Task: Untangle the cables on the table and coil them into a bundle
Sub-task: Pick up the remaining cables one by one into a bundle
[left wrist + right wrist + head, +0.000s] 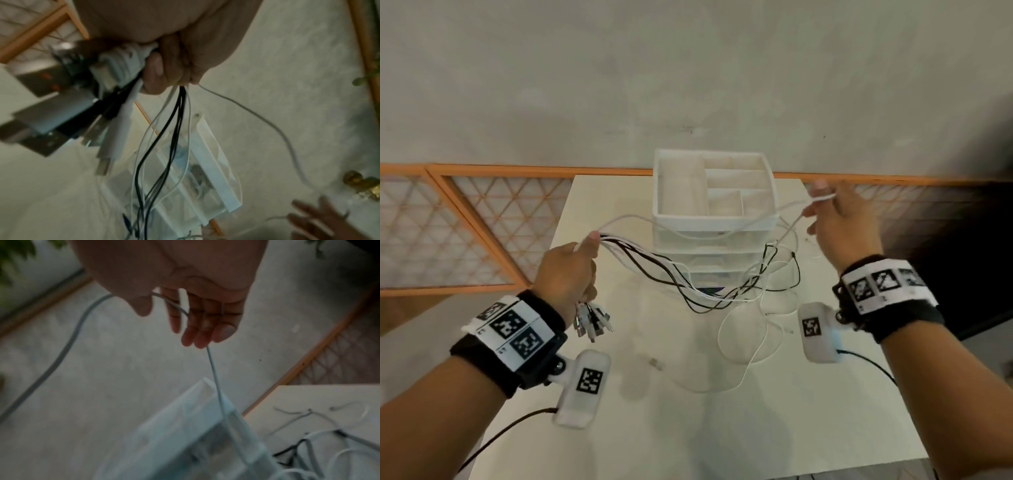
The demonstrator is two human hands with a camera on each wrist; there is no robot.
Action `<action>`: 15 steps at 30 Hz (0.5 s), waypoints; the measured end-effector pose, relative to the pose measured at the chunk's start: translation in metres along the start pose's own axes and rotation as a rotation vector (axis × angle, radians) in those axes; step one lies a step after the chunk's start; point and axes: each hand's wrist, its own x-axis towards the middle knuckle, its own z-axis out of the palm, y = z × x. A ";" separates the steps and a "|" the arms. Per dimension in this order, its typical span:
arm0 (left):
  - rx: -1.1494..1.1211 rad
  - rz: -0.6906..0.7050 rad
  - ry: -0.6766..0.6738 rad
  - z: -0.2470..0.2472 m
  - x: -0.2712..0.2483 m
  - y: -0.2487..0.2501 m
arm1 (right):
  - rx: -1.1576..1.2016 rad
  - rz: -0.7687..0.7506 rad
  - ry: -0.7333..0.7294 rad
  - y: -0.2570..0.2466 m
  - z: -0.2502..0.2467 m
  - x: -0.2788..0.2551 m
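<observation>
My left hand (580, 267) grips a bunch of black and white cables (671, 274) just behind their plugs (590, 322), which hang below the fist. In the left wrist view the left hand (164, 69) has its fingers curled round the same cables (164, 129), with the plugs (111, 129) sticking out beside it. The strands sag into a tangle (726, 294) in front of the drawer unit. My right hand (818, 205), raised at the right, holds one white cable (823, 198) looped over its forefinger. In the right wrist view that white cable (213, 369) runs down from between the fingers (195, 324).
A white drawer unit (714, 219) with a divided tray on top stands at the back of the white table (756, 428). Loose white cable loops (743, 346) and a stray plug (655, 363) lie on the table. An orange lattice railing (482, 226) runs behind.
</observation>
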 end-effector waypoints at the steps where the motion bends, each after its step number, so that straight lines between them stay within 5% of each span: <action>1: -0.058 -0.002 -0.009 0.000 0.001 0.002 | -0.052 -0.021 -0.061 0.004 0.004 -0.007; 5: -0.222 0.072 -0.231 0.016 -0.012 0.021 | 0.028 -0.383 -0.399 -0.030 0.029 -0.046; 8: -0.308 0.082 -0.421 0.049 -0.035 0.036 | 0.238 -0.430 -0.491 -0.068 0.039 -0.054; 11: -0.184 0.109 -0.552 0.082 -0.049 0.025 | 0.421 -0.310 -0.425 -0.087 0.029 -0.042; 15: 0.053 0.115 -0.647 0.084 -0.041 -0.009 | 0.400 -0.283 -0.115 -0.076 0.011 -0.014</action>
